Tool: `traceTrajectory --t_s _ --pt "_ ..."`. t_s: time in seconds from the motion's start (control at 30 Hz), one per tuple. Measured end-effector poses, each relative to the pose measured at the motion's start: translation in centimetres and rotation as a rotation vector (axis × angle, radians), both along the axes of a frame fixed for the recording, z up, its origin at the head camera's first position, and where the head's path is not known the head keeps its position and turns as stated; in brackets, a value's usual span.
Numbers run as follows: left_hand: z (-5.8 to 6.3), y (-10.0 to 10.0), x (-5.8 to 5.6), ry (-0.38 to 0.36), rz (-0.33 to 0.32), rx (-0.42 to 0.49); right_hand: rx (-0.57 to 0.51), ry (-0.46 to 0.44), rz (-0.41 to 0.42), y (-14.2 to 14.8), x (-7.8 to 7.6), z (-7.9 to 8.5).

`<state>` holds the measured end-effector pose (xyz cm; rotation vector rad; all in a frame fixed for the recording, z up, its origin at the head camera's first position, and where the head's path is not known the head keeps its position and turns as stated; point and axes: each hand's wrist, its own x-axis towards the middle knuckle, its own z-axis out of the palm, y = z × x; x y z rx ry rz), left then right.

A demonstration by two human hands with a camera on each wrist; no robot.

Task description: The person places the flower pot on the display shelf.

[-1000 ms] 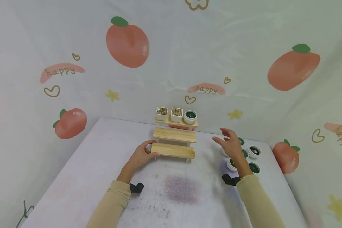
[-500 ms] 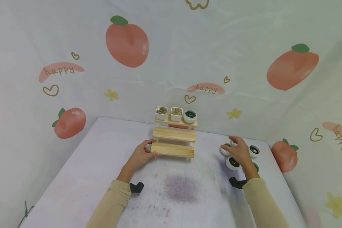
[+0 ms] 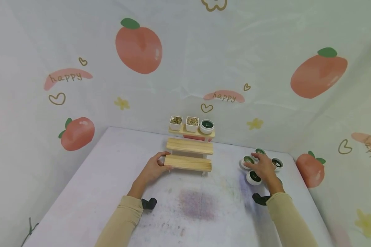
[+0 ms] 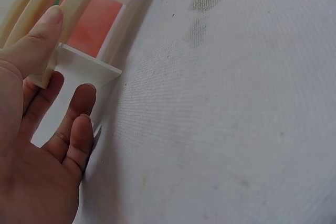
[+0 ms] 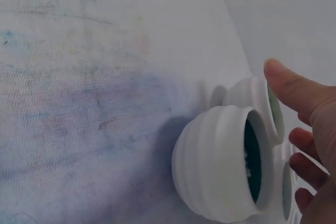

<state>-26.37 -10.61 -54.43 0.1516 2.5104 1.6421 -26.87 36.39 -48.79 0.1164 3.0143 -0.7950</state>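
My left hand (image 3: 151,168) pinches the left end of the lowest plank on a three-tier wooden plant stand (image 3: 188,164). In the left wrist view the thumb (image 4: 44,30) lies on the plank, with fingers below and beside the white leg panel (image 4: 86,64). At the right, my right hand (image 3: 264,168) hovers over small round white pots with green inside. Its thumb (image 5: 289,85) reaches the rim of one ribbed pot (image 3: 243,163); the fingers are apart and loosely bent. A nearer pot (image 5: 210,163) stands close by.
On the top tier sit two square pots, one (image 3: 176,124) with brownish-green filling and one (image 3: 192,126) with pale pebbles, plus a round pot (image 3: 206,127). Other round pots, one at the back (image 3: 259,150) and one at the right (image 3: 277,162), surround my right hand. A printed cloth wall (image 3: 185,68) rises behind.
My right hand has come down and to the right from above the pots, its thumb now at one pot's rim. The left hand keeps its place on the stand.
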Motion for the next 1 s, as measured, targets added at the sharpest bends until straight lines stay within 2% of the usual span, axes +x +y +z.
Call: traceTrajectory --t_s 0.23,0.47,0.73,1.0 --pt "0.07 0.11 -0.01 0.007 -0.002 -0.008 0.083 -0.028 -0.018 0.3 -0.28 -0.53" --pt "0.21 0.22 0.06 0.012 0.004 -0.017 0.138 -0.043 -0.002 0.14 -0.44 -0.52" --pt "0.17 0.26 0.24 0.007 0.008 -0.022 0.127 -0.06 0.004 0.21 -0.48 -0.9" --pt "0.16 0.26 0.31 0.005 0.015 -0.03 0.093 0.006 0.002 0.11 -0.32 -0.69"
